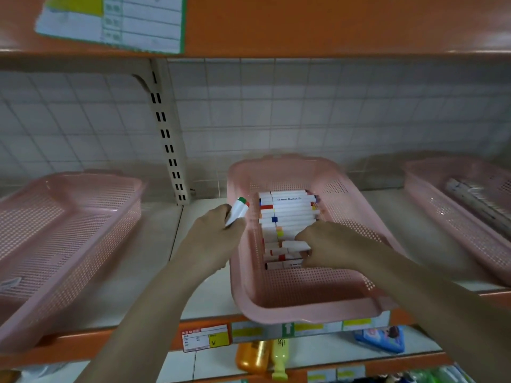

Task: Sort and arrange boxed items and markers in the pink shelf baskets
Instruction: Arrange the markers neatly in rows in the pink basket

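Midway through: left hand (218, 230) gripping two markers (237, 212), right hand (326, 244) pinching another among rows (287, 211) filling the middle basket (304, 299); left basket (69, 230) remaining bare.

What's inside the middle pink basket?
The middle pink basket holds white markers with coloured bands, lying side by side. The right hand covers the nearer ones, so their number stays hidden. The left hand holds more markers outside it.

Price tag (205, 338), orange bottle (252, 356)
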Available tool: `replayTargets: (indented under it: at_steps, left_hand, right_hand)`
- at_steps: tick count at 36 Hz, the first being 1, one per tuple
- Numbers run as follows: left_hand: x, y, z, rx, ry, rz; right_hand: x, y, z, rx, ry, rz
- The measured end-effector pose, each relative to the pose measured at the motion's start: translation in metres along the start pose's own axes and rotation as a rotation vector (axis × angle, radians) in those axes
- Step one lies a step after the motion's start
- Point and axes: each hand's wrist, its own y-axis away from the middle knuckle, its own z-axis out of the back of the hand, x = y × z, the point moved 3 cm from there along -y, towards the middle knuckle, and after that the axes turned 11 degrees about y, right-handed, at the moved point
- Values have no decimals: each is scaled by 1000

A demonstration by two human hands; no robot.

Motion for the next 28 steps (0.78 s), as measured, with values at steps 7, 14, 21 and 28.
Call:
replayTargets:
  at_steps: [7,14,21,28]
  left_hand:
    - [4,-1,3,-7,-1,2]
    - [0,-4,0,-4,-26,-10]
    - [-4,-6,-8,0,-23,-26]
    - [-11,-5,-13,40,-21,-60]
  right_hand:
    - [1,-3,3,-9,-17,-8]
    - [11,3,10,58,-216,25]
    - [17,18,9,129,-314,36]
    - [18,22,8,80,-157,9]
